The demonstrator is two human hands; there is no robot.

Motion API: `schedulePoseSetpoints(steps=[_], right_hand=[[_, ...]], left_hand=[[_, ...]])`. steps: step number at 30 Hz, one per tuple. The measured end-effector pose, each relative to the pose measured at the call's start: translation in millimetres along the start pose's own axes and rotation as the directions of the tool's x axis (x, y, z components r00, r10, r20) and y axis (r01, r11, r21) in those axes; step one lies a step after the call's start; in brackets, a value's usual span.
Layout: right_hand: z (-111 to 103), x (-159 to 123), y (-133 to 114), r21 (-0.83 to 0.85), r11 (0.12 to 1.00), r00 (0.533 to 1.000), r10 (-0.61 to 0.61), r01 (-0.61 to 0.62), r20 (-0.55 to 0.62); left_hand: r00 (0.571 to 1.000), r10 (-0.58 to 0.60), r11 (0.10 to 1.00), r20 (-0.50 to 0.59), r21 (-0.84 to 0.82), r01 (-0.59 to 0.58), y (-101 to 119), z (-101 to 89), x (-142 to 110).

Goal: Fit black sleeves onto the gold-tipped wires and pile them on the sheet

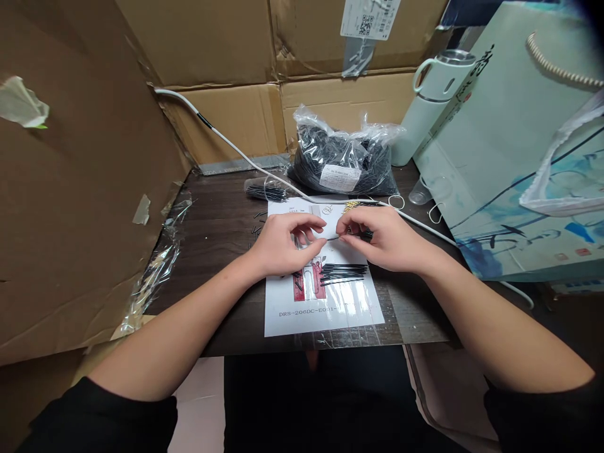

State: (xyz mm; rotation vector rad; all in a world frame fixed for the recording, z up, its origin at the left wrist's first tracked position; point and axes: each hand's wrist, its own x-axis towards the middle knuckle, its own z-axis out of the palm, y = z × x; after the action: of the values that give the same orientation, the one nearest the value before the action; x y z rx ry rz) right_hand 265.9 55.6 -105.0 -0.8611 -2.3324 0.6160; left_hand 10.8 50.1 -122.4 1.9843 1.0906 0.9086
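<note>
Over a printed white sheet (325, 321), my two hands face each other. My right hand (389, 239) pinches a thin dark wire-like piece (333, 238) between thumb and fingertips. The other end of this piece reaches the thumb tip of my left hand (285, 245), whose index finger is parted from the thumb. Below them lies a row of thin black wire-like pieces (344, 272) on the sheet, beside a red printed picture (309, 281). Short black tube pieces (256, 230) are scattered by my left hand. Gold-coloured ends (352, 205) show behind my right hand, which partly hides them.
A clear bag of black pieces (346, 160) stands at the back, with a clear cup of black pieces (267, 190) lying to its left. A white cable (245, 157) crosses the table. At right are a pale green bottle (425, 110) and a paper bag (509, 157); cardboard walls (226, 119) surround the table.
</note>
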Motion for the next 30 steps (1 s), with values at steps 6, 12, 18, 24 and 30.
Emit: schedulePoseSetpoints(steps=[6,12,18,24,30], right_hand=[[0,-1,-1,-0.05,0.998,0.975,0.042,-0.032,0.218],[2,-1,1,-0.017,0.997,0.933,0.078,-0.077,0.351],[-2,-1,-5,0.063,0.991,0.915,0.081,-0.115,0.396],[-3,-2,-3,0.03,0.992,0.922,0.103,-0.123,0.374],[-10,-3,18,-0.376,0.911,0.956,0.245,-0.172,0.158]], left_hand=[[0.935,-0.079,0.967,0.345,0.255,-0.012,10,-43.3,8],[0.795,-0.324,0.9,0.513,0.427,0.091,15,-51.4,10],[0.798,-0.3,0.918,0.523,0.386,0.092,12,-46.8,7],[0.816,-0.267,0.927,0.512,0.367,0.073,10,-44.8,5],[0.851,-0.2,0.951,0.486,0.306,0.05,9,-40.5,4]])
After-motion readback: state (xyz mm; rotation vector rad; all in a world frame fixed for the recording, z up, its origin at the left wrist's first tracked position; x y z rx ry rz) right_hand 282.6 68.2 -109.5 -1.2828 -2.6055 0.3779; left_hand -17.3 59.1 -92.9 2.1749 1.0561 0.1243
